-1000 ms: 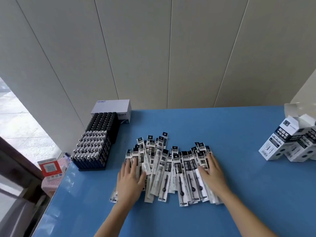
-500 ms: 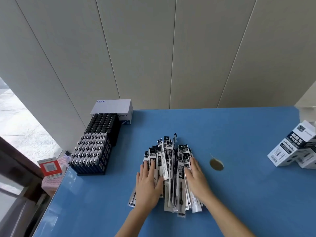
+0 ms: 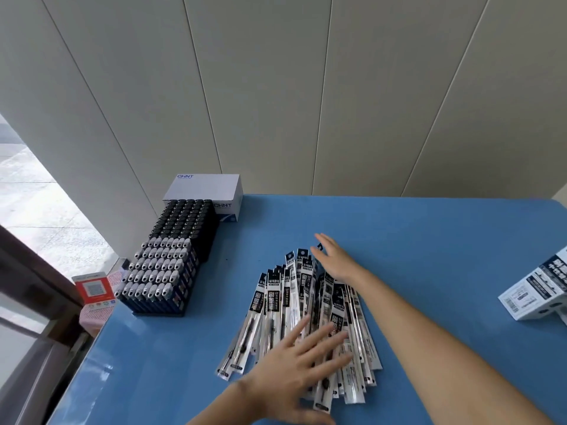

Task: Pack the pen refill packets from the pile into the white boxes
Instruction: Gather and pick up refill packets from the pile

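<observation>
A pile of pen refill packets (image 3: 276, 305), long clear sleeves with black-and-white labels, lies bunched lengthwise in the middle of the blue table (image 3: 429, 240). My left hand (image 3: 294, 366) rests flat on the near ends of the packets, fingers spread. At the far top edge of the pile my right hand (image 3: 334, 259) lies with its fingers straight and apart, touching the packet tops. Neither hand grips anything. A white box (image 3: 540, 289) with black printing lies on its side at the table's right edge, partly cut off.
Racks of dark pens (image 3: 165, 265) stand at the table's left, with a white CHNT box (image 3: 208, 191) behind them against the wall. A red-and-white card (image 3: 93, 291) sits beyond the left table edge.
The spread-out packets have been pushed together into a narrow bundle. My right hand moved from the pile's right side up to its far end; my left hand slid to the near end.
</observation>
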